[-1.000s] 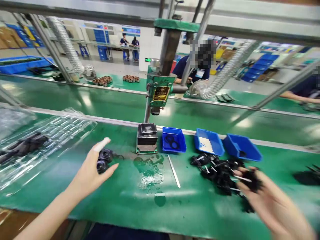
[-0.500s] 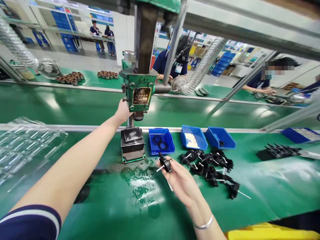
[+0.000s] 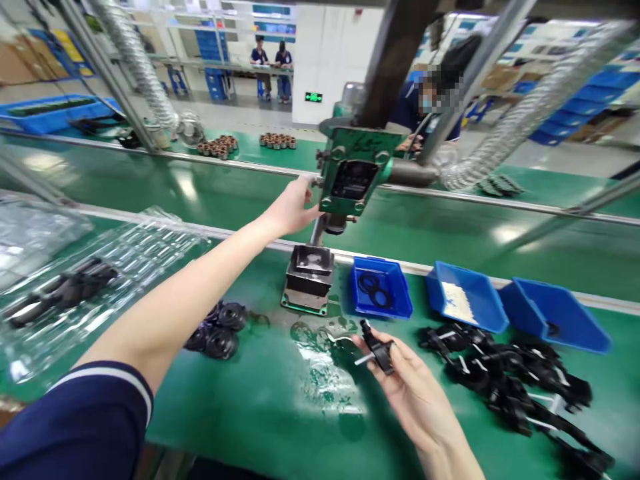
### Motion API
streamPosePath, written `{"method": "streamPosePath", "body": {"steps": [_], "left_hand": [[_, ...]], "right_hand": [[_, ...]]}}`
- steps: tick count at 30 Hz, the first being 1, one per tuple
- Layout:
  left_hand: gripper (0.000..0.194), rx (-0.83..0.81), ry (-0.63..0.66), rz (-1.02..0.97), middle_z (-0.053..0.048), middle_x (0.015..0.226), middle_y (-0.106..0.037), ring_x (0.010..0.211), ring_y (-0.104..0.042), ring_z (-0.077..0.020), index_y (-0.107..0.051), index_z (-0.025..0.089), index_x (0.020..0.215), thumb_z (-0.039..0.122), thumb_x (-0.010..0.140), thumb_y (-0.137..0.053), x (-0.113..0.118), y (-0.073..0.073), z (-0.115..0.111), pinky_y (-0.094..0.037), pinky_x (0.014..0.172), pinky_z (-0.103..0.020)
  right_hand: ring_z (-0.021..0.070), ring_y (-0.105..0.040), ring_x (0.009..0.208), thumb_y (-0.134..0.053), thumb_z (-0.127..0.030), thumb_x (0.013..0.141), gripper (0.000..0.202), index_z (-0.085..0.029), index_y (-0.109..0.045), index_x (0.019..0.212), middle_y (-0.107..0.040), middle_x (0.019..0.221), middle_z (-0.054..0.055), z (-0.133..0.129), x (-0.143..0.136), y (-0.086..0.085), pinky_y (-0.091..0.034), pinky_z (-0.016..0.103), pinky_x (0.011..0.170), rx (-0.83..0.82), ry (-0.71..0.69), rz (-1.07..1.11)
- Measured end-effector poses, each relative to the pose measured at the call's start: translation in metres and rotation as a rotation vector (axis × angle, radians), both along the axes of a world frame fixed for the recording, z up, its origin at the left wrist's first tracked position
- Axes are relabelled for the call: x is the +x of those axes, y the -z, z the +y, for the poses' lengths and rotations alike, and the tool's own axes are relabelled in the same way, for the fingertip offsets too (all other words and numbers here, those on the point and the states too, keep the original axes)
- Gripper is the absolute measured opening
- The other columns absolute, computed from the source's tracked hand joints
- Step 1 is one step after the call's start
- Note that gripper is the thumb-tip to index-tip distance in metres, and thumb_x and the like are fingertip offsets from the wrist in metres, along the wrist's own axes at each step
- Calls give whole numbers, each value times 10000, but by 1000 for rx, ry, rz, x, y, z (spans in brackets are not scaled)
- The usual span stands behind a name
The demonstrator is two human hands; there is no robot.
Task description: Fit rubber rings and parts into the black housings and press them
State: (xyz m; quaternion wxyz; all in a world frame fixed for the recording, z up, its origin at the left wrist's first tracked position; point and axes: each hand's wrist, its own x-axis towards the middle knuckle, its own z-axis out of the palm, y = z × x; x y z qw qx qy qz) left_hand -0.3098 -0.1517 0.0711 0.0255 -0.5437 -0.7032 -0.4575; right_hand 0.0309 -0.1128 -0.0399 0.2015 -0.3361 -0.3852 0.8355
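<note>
The right hand (image 3: pixel 411 388) pinched a black plastic part (image 3: pixel 382 355) in its fingers; slackening could have dropped it. The left hand (image 3: pixel 291 208) was at the press head (image 3: pixel 354 180), finger grip unclear.

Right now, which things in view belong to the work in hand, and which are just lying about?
Seem to belong:
black part, in the right hand
green press head, with the left hand at its side
dark block below it
pile of similar black parts

Seem just lying about:
clear plastic tray
copper-coloured parts farther back
</note>
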Motion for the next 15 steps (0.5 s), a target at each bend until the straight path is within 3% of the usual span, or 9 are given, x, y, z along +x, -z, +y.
{"method": "streamPosePath", "body": {"steps": [2,4,6,8,10,12,15], "left_hand": [[562,-111,-90,139,-75,1011,-639,956,-620,-223,-482,122,1346,347,874,-687,11,-11,-64,-502,949,-435],[577,-385,-67,210,-36,958,-647,898,-636,-217,-456,190,1388,412,899,-665,32,-6,-134,-536,877,-408],[690,-631,-17,284,-49,1032,-676,907,-657,-237,-410,229,1442,421,858,-724,57,19,-195,-568,804,-389],[772,-643,11,427,-125,1231,-647,1122,-620,-302,-353,171,1472,303,829,-759,77,59,-238,-538,954,-456],[616,-574,-53,569,-162,1301,-620,1179,-600,-313,-376,137,1452,166,895,-639,91,98,-262,-472,1053,-511],[503,-514,-121,613,-170,1306,-618,1171,-605,-306,-407,135,1435,126,947,-528,100,126,-273,-467,1048,-512],[465,-444,-144,564,-177,1302,-618,1110,-617,-291,-422,136,1437,153,978,-498,110,140,-274,-520,941,-451]], "right_hand": [[309,-644,1194,-869,-414,751,292,-232,-784,963,-684,1283,98,1,4,4,-558,340,878,21,-9,-11],[317,-622,1226,-874,-416,744,270,-231,-782,918,-678,1297,95,2,5,8,-498,413,1020,29,-33,-15],[318,-604,1251,-881,-412,735,267,-223,-778,894,-674,1306,96,0,0,10,-393,461,1137,23,-63,-13],[320,-593,1266,-881,-412,737,277,-213,-778,901,-664,1320,107,-4,-9,9,-321,484,1185,12,-97,-5],[328,-598,1260,-876,-408,744,279,-201,-778,904,-651,1340,118,-11,-19,4,-313,501,1190,-2,-128,3],[337,-611,1243,-862,-400,764,277,-187,-777,919,-642,1351,125,-20,-29,0,-336,510,1178,-15,-159,19],[347,-628,1222,-836,-396,798,300,-161,-769,971,-665,1308,138,-31,-37,-6,-380,501,1157,-51,-191,66]]}}
